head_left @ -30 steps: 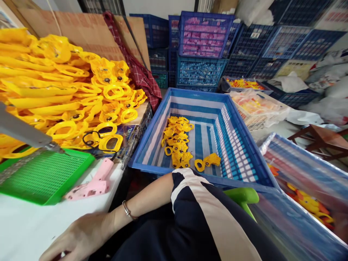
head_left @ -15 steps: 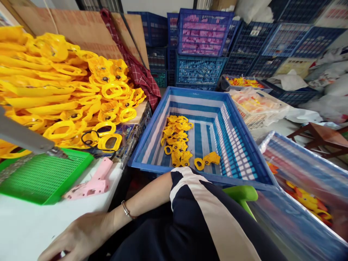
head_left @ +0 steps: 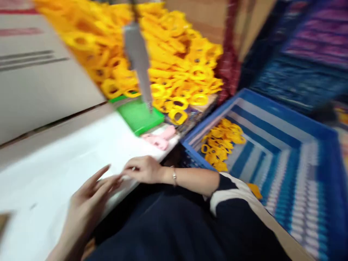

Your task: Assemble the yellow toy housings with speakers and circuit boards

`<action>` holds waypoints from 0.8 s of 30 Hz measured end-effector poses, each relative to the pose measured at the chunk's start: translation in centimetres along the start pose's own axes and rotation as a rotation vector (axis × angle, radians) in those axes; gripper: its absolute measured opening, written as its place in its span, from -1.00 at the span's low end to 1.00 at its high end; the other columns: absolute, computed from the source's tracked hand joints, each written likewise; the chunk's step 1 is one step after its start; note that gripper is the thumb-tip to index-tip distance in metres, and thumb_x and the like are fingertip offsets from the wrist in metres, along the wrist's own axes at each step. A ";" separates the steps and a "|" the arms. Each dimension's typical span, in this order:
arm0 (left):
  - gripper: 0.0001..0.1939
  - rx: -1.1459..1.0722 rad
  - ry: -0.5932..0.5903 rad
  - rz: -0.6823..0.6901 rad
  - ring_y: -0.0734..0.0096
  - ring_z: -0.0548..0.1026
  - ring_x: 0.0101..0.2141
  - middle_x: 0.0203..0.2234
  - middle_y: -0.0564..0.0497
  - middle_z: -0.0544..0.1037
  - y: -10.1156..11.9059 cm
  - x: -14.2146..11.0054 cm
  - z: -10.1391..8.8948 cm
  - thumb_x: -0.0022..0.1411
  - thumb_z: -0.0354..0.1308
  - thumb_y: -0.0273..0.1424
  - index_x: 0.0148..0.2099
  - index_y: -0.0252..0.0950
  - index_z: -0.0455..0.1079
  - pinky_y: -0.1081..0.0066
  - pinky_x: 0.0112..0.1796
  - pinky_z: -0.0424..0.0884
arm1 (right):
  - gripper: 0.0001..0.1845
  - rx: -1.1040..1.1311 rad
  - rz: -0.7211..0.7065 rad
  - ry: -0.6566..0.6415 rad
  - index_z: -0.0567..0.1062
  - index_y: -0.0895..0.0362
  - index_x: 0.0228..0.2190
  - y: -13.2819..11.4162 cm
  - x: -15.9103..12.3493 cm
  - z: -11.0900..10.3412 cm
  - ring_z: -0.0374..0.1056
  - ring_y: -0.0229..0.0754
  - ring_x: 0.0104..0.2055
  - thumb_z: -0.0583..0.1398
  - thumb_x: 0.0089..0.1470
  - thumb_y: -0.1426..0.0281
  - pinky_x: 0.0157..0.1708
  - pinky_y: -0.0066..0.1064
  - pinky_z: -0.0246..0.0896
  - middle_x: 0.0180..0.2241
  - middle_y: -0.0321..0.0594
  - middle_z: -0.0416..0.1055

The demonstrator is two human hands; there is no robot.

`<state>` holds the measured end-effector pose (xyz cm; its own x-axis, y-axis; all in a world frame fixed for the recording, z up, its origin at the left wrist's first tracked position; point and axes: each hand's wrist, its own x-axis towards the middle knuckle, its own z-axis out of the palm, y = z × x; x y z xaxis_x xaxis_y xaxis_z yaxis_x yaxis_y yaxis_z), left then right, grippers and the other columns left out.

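Note:
The picture is smeared by motion. My right hand (head_left: 143,169), a bracelet on its wrist, rests at the near edge of the white table (head_left: 54,159) with its fingers pinched together on something small that I cannot make out. My left hand (head_left: 88,195) lies just left of it at the same edge, fingers stretched out and nearly touching the right fingertips. Beyond the hands lie a pink plastic tool (head_left: 160,137) and a green perforated tray (head_left: 138,116).
A big heap of yellow plastic ring parts (head_left: 174,58) fills the back of the table, and a grey metal arm (head_left: 138,61) points down at the green tray. To the right stands a blue crate (head_left: 285,119) holding several yellow parts (head_left: 221,143). A cardboard box (head_left: 35,72) stands at left.
The view has swung left and down. My left hand has come into sight beside my right hand, which stays at the table edge.

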<state>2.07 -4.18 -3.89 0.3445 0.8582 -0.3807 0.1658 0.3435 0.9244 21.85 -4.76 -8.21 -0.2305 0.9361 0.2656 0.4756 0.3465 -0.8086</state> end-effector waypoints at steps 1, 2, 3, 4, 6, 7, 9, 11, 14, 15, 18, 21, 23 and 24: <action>-0.36 -0.109 0.071 0.008 0.23 0.61 -0.13 -0.22 0.10 0.67 -0.4 0.2 0.2 0.11 0.40 -0.22 0.21 -0.09 0.33 0.32 -0.06 0.50 | -0.82 0.004 -0.013 0.023 0.54 0.22 -0.33 0.0 0.3 -0.2 0.35 -0.38 -0.33 0.17 0.22 0.39 -0.26 -0.60 0.19 -0.35 -0.26 0.51; -0.34 -0.186 0.114 0.059 0.27 0.62 -0.18 -0.24 0.05 0.68 -0.8 0.7 0.3 0.08 0.41 -0.22 0.21 -0.18 0.35 0.34 -0.06 0.49 | -0.81 0.012 -0.025 0.053 0.55 0.22 -0.35 0.0 0.7 -0.4 0.34 -0.39 -0.36 0.18 0.22 0.38 -0.30 -0.59 0.19 -0.39 -0.26 0.50; -0.32 -0.251 0.112 0.089 0.30 0.62 -0.23 -0.24 0.01 0.68 -0.9 1.4 0.3 0.06 0.44 -0.25 0.21 -0.22 0.36 0.34 -0.06 0.49 | -0.80 0.015 -0.038 0.067 0.55 0.22 -0.36 0.1 1.2 -0.6 0.34 -0.38 -0.39 0.19 0.21 0.37 -0.32 -0.57 0.19 -0.40 -0.26 0.50; -0.31 -0.307 0.107 0.121 0.32 0.63 -0.27 -0.25 -0.02 0.69 -1.1 2.1 0.1 0.04 0.45 -0.27 0.21 -0.24 0.37 0.33 -0.08 0.50 | -0.80 0.017 -0.055 0.075 0.56 0.21 -0.38 0.2 1.6 -0.8 0.34 -0.38 -0.40 0.19 0.21 0.37 -0.34 -0.57 0.19 -0.41 -0.26 0.50; -0.34 -0.397 0.089 0.150 0.30 0.64 -0.27 -0.21 -0.09 0.68 -1.1 3.2 -0.4 0.04 0.44 -0.29 0.19 -0.27 0.40 0.30 -0.10 0.52 | -0.81 -0.005 -0.078 0.102 0.55 0.20 -0.41 0.2 2.3 -1.0 0.31 -0.38 -0.44 0.20 0.19 0.38 -0.37 -0.54 0.19 -0.44 -0.28 0.49; -0.36 -0.432 0.080 0.156 0.27 0.65 -0.25 -0.20 -0.11 0.68 -1.1 3.5 -0.7 0.06 0.43 -0.29 0.18 -0.28 0.41 0.29 -0.09 0.53 | -0.81 -0.016 -0.089 0.105 0.54 0.19 -0.42 0.2 2.5 -1.0 0.31 -0.38 -0.46 0.20 0.19 0.38 -0.39 -0.54 0.19 -0.46 -0.29 0.49; -0.36 -0.483 0.057 0.158 0.25 0.65 -0.22 -0.19 -0.12 0.68 -1.0 3.6 -1.0 0.06 0.42 -0.31 0.19 -0.28 0.41 0.28 -0.08 0.53 | -0.83 -0.050 -0.096 0.113 0.54 0.18 -0.41 0.0 2.7 -1.0 0.30 -0.38 -0.48 0.21 0.19 0.38 -0.41 -0.53 0.19 -0.48 -0.30 0.48; -0.37 -0.518 0.035 0.160 0.25 0.65 -0.21 -0.19 -0.11 0.68 -1.0 3.4 -1.1 0.06 0.41 -0.34 0.19 -0.28 0.41 0.30 -0.07 0.54 | -0.84 -0.085 -0.099 0.120 0.53 0.17 -0.42 -0.2 2.7 -1.0 0.30 -0.38 -0.49 0.22 0.18 0.38 -0.43 -0.52 0.19 -0.49 -0.31 0.47; -0.40 -0.555 0.012 0.162 0.26 0.66 -0.22 -0.19 -0.09 0.68 -0.9 3.2 -1.3 0.08 0.39 -0.41 0.18 -0.29 0.41 0.31 -0.08 0.54 | -0.85 -0.122 -0.104 0.125 0.53 0.16 -0.43 -0.3 2.8 -0.9 0.31 -0.37 -0.50 0.23 0.17 0.38 -0.44 -0.51 0.19 -0.51 -0.32 0.46; -0.42 -0.562 0.009 0.163 0.26 0.66 -0.21 -0.19 -0.09 0.68 -0.9 3.2 -1.3 0.08 0.38 -0.44 0.18 -0.29 0.42 0.31 -0.08 0.54 | -0.85 -0.128 -0.103 0.125 0.53 0.16 -0.43 -0.3 2.8 -0.9 0.31 -0.36 -0.50 0.23 0.17 0.38 -0.45 -0.51 0.19 -0.51 -0.32 0.46; -0.44 -0.569 0.005 0.167 0.25 0.65 -0.20 -0.17 -0.10 0.67 -0.8 3.3 -1.5 0.08 0.34 -0.50 0.16 -0.30 0.43 0.30 -0.08 0.54 | -0.85 -0.136 -0.091 0.125 0.53 0.14 -0.42 -0.3 2.9 -0.9 0.31 -0.35 -0.50 0.22 0.17 0.37 -0.44 -0.50 0.21 -0.51 -0.31 0.47; -0.44 -0.564 0.020 0.159 0.22 0.65 -0.19 -0.16 -0.10 0.67 -0.6 3.2 -1.5 0.07 0.34 -0.50 0.16 -0.30 0.43 0.28 -0.08 0.53 | -0.85 -0.141 -0.092 0.125 0.53 0.14 -0.42 -0.3 3.0 -0.9 0.31 -0.35 -0.50 0.22 0.17 0.36 -0.44 -0.49 0.21 -0.50 -0.31 0.47; -0.44 -0.553 0.032 0.151 0.19 0.65 -0.18 -0.17 -0.10 0.67 -0.5 3.2 -1.5 0.06 0.37 -0.46 0.15 -0.29 0.44 0.26 -0.08 0.54 | -0.85 -0.143 -0.098 0.125 0.53 0.13 -0.42 -0.3 3.0 -0.9 0.31 -0.35 -0.50 0.22 0.17 0.36 -0.44 -0.49 0.21 -0.50 -0.32 0.47; -0.44 -0.549 0.034 0.147 0.19 0.65 -0.18 -0.17 -0.09 0.67 -0.5 3.2 -1.6 0.07 0.37 -0.44 0.15 -0.29 0.44 0.26 -0.09 0.54 | -0.85 -0.145 -0.100 0.127 0.53 0.13 -0.42 -0.3 3.0 -0.9 0.31 -0.35 -0.50 0.22 0.17 0.36 -0.45 -0.49 0.21 -0.51 -0.32 0.47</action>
<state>1.65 -1.01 -5.54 0.2959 0.9207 -0.2545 -0.3896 0.3596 0.8479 21.75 -2.05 -6.70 -0.1785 0.8934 0.4123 0.5751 0.4348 -0.6930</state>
